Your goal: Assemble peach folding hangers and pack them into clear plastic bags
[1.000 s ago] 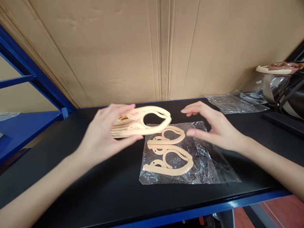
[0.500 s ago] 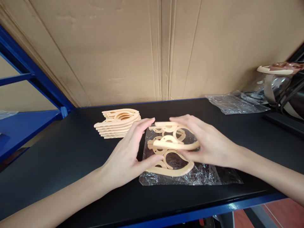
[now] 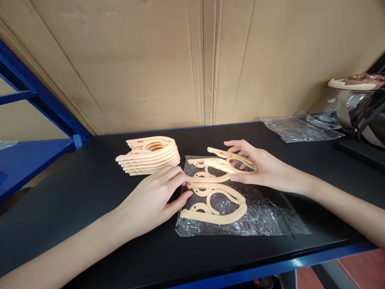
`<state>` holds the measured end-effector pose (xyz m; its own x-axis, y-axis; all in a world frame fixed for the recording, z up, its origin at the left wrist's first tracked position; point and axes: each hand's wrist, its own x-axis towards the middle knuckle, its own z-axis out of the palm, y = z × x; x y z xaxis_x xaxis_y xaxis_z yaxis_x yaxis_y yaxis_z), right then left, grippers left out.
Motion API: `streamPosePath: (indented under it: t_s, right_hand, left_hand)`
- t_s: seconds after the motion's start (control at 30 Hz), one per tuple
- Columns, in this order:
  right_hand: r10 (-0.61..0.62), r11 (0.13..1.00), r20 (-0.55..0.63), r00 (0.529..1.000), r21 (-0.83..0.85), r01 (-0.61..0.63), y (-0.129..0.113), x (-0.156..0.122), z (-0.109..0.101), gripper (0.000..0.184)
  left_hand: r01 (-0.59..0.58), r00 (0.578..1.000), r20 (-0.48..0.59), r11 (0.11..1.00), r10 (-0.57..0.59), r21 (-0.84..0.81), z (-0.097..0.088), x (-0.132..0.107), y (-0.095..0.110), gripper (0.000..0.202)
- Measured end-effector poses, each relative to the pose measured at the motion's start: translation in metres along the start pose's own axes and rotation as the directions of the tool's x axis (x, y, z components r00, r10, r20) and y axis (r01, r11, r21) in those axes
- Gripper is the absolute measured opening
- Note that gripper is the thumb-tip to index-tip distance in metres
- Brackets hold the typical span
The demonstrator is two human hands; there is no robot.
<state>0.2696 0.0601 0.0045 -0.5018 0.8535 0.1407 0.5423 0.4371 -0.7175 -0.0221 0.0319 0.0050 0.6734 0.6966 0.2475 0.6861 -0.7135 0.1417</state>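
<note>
1. Right hand (image 3: 264, 166) has a cream folded hanger (image 3: 219, 164) pinched between thumb and fingers at its curved end; the hanger is tilted, its two arms pointing left, up over the back part of a clear plastic bag (image 3: 267, 226).

2. Left hand (image 3: 153, 196) is at the bag's left edge, fingers bent, thumb a little apart from them; fingertips are right at the ends of the flat hangers (image 3: 224, 218), which look like the same cream type; can't tell if it's actually gripping one or just resting there.

3. Those flat ones lie side by side within the bag's outline, closed ends to the right; can't tell whether they're inside the plastic or on top.

4. Neat stack (image 3: 147, 162) of matching hangers sits on the black tabletop (image 3: 210, 253), behind the left hand and left of the bag.

5. Surroundings: brown cardboard (image 3: 135, 72) at the back; blue metal frame (image 3: 54, 104) on the left; another clear bag (image 3: 300, 129) at back right.
</note>
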Motion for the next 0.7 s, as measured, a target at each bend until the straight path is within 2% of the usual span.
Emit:
streamPosePath:
  t_s: [0.17, 0.5, 0.6, 0.7]
  right_hand:
    - [-0.011, 0.999, 0.008, 1.000, -0.035, 0.012, 0.001, 0.002, -0.001, 0.074]
    - [0.021, 1.000, -0.007, 1.000, -0.024, -0.021, 0.002, 0.001, 0.000, 0.074]
    - [-0.007, 0.999, -0.059, 0.998, -0.036, 0.005, 0.003, 0.001, -0.006, 0.072]
    - [-0.035, 0.990, -0.130, 0.991, -0.143, 0.016, 0.006, -0.002, -0.022, 0.075]
  left_hand:
    - [0.030, 0.998, 0.049, 0.999, -0.028, -0.028, -0.001, 0.000, 0.001, 0.014]
    - [-0.033, 0.995, 0.093, 0.999, 0.032, 0.010, -0.008, 0.002, 0.004, 0.020]
    - [-0.059, 0.995, 0.079, 0.997, 0.055, 0.041, -0.008, 0.002, 0.003, 0.023]
    - [-0.102, 0.994, 0.041, 0.987, 0.098, 0.126, -0.005, 0.001, 0.001, 0.024]
